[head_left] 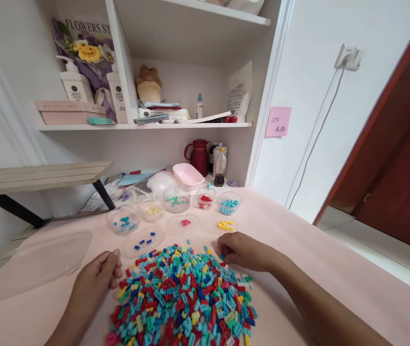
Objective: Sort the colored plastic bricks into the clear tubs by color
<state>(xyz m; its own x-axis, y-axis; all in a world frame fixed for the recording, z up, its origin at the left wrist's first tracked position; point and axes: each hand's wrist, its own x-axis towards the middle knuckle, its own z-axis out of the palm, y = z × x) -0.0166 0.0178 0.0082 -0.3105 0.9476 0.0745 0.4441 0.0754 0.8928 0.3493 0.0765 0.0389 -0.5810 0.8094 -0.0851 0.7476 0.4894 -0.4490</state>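
Observation:
A big heap of small plastic building bricks (185, 298) in red, blue, turquoise, yellow and green covers the middle of the pink tabletop. At its upper right edge, my right hand (242, 250) has its fingers pinched together, with a small blue brick (222, 257) at the fingertips. My left hand (96, 276) rests at the heap's left side, fingers curled and thumb against them; whatever may be inside is hidden. Behind the heap, a clear lid (127, 249) carries several dark blue bricks, and another holds yellow bricks (225, 225) just beyond my right hand.
Clear tubs stand farther back with sorted bricks: blue (124, 223), pale yellow (153, 211), green (176, 202), red (205, 199) and turquoise (229, 206). A pink bowl (188, 175), red jug (200, 156) and bottle (220, 168) are behind. A large clear lid (60, 257) lies left.

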